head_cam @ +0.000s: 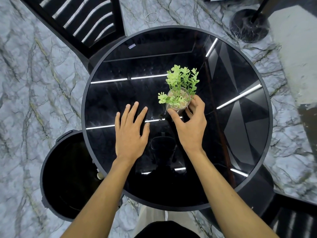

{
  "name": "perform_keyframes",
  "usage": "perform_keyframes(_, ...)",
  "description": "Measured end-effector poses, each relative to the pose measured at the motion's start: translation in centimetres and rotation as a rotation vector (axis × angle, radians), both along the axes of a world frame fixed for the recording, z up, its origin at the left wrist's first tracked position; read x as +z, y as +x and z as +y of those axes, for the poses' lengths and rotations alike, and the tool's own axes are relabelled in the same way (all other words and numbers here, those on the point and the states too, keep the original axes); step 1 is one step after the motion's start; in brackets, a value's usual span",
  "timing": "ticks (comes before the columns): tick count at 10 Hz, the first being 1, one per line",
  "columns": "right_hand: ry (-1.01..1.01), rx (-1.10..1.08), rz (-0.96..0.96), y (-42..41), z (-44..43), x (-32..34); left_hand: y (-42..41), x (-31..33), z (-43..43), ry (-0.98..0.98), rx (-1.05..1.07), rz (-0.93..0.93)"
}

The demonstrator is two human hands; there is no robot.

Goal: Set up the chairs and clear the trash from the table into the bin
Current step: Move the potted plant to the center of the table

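Note:
A round black glossy table (106, 66) fills the middle of the view. On it stands a small clear glass pot with a light green artificial plant (181, 83) and pebbles. My right hand (190, 124) has its thumb and fingers around the pot's rim. My left hand (130, 133) lies flat on the tabletop just left of the pot, fingers spread, holding nothing. A black round bin (68, 176) stands open on the floor at the table's lower left edge. One black slatted chair (80, 21) is at the upper left, another chair (291, 219) at the lower right.
The floor is grey veined marble. A round black marble lamp base (248, 24) with a pole stands at the upper right. A thin white cable (151, 16) lies on the floor behind the table. A small white object (100, 175) shows inside the bin's right edge.

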State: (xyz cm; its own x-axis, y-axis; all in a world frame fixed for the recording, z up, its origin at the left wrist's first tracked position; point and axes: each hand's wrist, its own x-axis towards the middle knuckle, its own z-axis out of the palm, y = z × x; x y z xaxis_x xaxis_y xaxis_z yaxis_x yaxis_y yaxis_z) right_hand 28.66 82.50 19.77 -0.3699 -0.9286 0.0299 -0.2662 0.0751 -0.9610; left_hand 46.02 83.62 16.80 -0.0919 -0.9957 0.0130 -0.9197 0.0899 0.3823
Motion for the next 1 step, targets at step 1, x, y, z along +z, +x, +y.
perform_keyframes(1, 0.051, 0.021, -0.027, -0.41, 0.38, 0.11, -0.01, 0.11, -0.01, -0.012, 0.005, 0.013)
